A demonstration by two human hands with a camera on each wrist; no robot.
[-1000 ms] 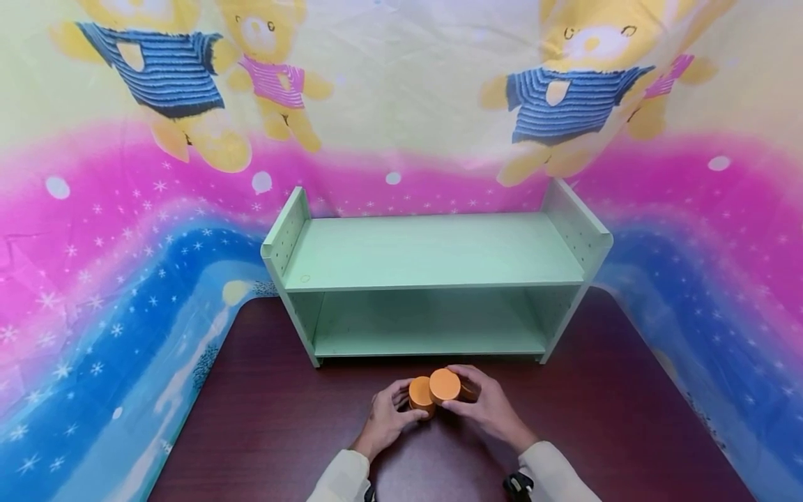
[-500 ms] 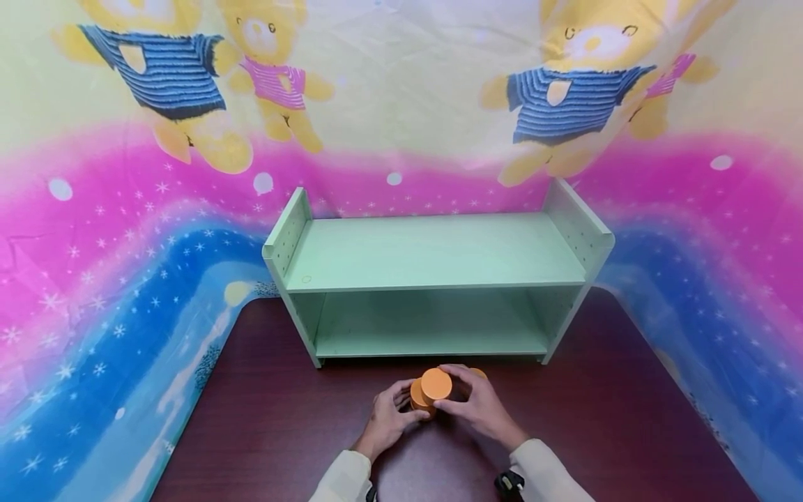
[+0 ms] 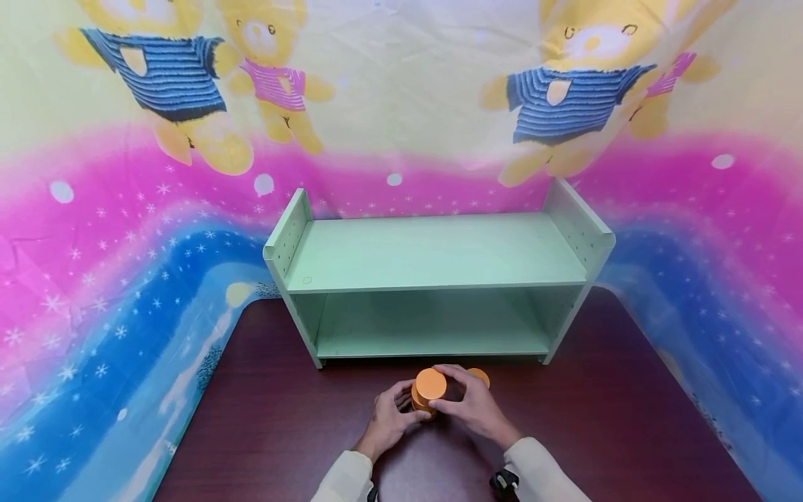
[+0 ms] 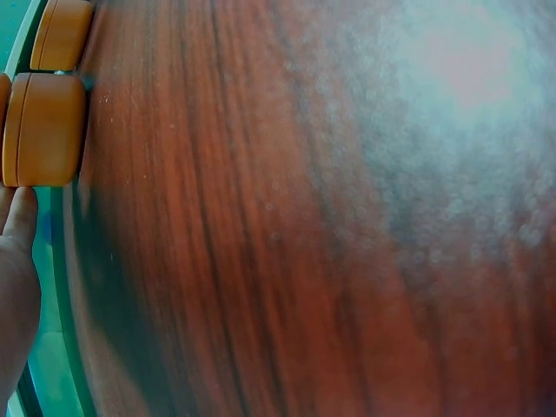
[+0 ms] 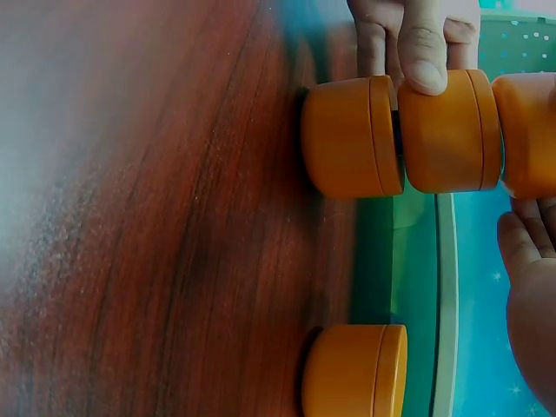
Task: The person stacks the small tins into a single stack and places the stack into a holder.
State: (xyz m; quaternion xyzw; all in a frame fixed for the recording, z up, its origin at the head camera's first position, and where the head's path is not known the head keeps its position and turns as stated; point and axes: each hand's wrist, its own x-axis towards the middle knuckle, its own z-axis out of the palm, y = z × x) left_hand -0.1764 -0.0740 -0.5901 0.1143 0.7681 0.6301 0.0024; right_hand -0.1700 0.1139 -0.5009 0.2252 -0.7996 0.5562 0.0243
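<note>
Three round orange lidded jars stand in a column in the right wrist view. The bottom jar [image 5: 347, 139] rests on the table, and a middle jar [image 5: 447, 135] sits over it. My left hand [image 3: 390, 418] grips the middle jar, its thumb [image 5: 426, 65] across the side. My right hand [image 3: 473, 404] holds the top jar [image 3: 431, 384] between thumb and fingers, right at the middle jar's lid. Another jar [image 5: 352, 373] stands apart on the table, partly behind the right hand in the head view. The left wrist view catches only part of the left hand [image 4: 17, 278].
A pale green two-tier shelf [image 3: 433, 254] stands behind the hands at the back of the dark reddish-brown wooden table [image 3: 263, 418]. A cloth backdrop [image 3: 401, 104] printed with bears hangs behind and along both sides.
My right hand has moved left with the top jar, bringing it over the jars at my left hand. The separate jar has come into clearer view behind it. My left hand stays in place.
</note>
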